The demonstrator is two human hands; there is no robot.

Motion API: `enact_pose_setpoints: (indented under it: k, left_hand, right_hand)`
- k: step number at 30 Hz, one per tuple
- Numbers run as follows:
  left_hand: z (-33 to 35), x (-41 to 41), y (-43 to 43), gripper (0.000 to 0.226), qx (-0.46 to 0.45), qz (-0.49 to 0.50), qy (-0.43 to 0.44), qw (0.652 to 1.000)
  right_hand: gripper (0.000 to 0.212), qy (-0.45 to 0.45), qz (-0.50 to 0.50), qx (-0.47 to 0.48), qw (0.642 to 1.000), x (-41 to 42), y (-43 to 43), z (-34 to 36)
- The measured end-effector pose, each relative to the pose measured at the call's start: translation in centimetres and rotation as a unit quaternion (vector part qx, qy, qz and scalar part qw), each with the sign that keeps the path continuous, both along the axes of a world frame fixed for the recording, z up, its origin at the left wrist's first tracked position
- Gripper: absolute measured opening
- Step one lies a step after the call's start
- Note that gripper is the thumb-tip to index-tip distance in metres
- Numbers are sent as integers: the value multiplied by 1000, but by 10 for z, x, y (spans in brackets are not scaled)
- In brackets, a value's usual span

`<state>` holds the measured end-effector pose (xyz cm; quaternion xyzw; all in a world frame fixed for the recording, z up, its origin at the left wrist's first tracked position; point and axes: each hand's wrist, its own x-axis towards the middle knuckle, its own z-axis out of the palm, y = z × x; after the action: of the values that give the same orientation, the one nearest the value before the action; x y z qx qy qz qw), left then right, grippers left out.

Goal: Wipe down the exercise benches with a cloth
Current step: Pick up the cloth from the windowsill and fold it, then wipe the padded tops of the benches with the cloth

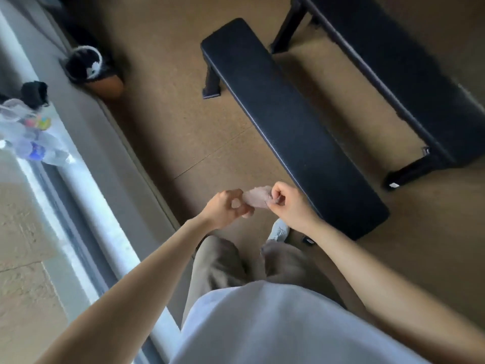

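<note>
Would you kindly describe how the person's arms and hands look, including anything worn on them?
Both forearms are bare right up to the bottom edge of the picture, with no sleeve visible on them. The left hand and right hand are ungloved, and no watch, bracelet or ring shows, though blur could hide a small ring. The person wears a white top.

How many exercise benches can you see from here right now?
2. The nearer bench runs diagonally across the floor, just past the right hand. The farther bench lies beyond it at upper right, cut off by the frame edge. Others may sit out of view.
</note>
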<state>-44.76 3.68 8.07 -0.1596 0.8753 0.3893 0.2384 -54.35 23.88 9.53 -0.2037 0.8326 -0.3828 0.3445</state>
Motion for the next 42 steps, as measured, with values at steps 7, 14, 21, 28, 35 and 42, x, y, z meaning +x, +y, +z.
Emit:
enact_pose_setpoints:
  k: [7,14,21,28,35,42]
  left_hand:
    - [-20,-121,84,14,35,-255,23,966]
    - [-65,-206,119,27,18,-423,-39,905]
    - [-121,-286,155,12,-60,-473,35,878]
    - [-176,-339,209,15,-54,-415,152,895]
    - [-267,-296,237,31,-138,-467,-1,873]
    - [-330,-273,249,22,-159,-475,105,859]
  right_hand:
    - [26,-37,-13,195,980,-54,71,-28]
    - [27,-17,-196,237,951,-72,112,-86]
    - [18,24,-382,226,896,-95,149,-147]
    - [29,118,-486,198,843,-128,196,-201]
    - [22,113,-422,221,872,-81,209,-302]
    - [27,120,-379,253,882,-55,192,-368]
